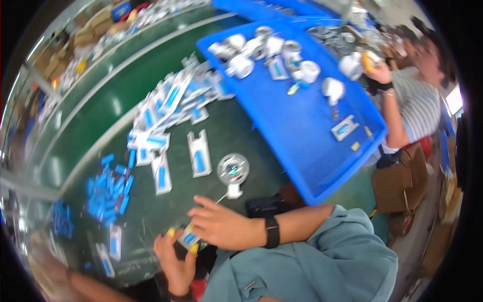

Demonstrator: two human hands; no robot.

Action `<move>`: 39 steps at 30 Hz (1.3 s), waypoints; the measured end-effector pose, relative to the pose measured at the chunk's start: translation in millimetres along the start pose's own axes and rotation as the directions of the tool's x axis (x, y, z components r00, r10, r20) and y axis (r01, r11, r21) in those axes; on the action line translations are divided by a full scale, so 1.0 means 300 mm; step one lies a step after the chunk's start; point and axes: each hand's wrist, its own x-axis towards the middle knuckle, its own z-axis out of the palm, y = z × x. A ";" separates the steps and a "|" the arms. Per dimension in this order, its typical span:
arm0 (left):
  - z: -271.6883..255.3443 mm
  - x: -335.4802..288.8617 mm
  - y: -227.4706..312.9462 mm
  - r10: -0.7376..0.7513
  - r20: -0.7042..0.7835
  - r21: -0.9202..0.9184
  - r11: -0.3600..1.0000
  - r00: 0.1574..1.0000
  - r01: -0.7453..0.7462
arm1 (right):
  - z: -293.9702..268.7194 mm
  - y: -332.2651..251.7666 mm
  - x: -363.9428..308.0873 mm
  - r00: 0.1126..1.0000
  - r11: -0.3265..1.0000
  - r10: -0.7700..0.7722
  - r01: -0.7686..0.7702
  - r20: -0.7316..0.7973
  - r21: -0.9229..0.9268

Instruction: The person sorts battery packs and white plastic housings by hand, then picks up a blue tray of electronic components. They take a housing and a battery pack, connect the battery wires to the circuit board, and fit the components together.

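Observation:
My left hand (176, 259), with yellow covers on its fingertips, is closed on a small white plastic casing (185, 242) with a blue cell in it. Over the casing's far right side reaches my right hand (219, 225), a black band at its wrist. Its outer fingers are raised and its inner fingertips come together at the casing; what they pinch is hidden. Just beyond them lies a round clear-faced part (233, 168) with a white tab (234, 191), a thin pale wire running from it toward my right hand.
Casings with blue cells form a heap (171, 103). Loose blue cells (108, 194) lie on the green table (201, 131) at left. A blue tray (302, 126) holds several white round units. A co-worker's hand (380, 73) holds one at right; a blurred forearm (90, 286) shows lower left.

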 end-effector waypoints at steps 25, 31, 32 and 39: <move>-0.047 0.460 0.145 -0.026 0.516 -0.299 0.931 0.856 0.208 | -0.107 0.109 -0.169 0.935 0.943 0.223 -0.136 -0.276 0.302; -0.350 0.606 0.145 -0.278 0.285 -0.569 0.720 0.917 0.396 | -0.106 0.142 -0.153 0.944 0.931 0.215 -0.119 -0.252 0.346; -0.405 0.644 0.105 -0.306 0.222 -0.527 0.761 0.926 0.378 | -0.108 0.148 -0.156 0.946 0.925 0.222 -0.128 -0.236 0.358; -0.671 1.039 -0.322 -0.433 -0.052 -0.380 0.842 0.900 0.383 | -0.123 0.149 -0.143 0.951 0.922 0.236 -0.155 -0.198 0.356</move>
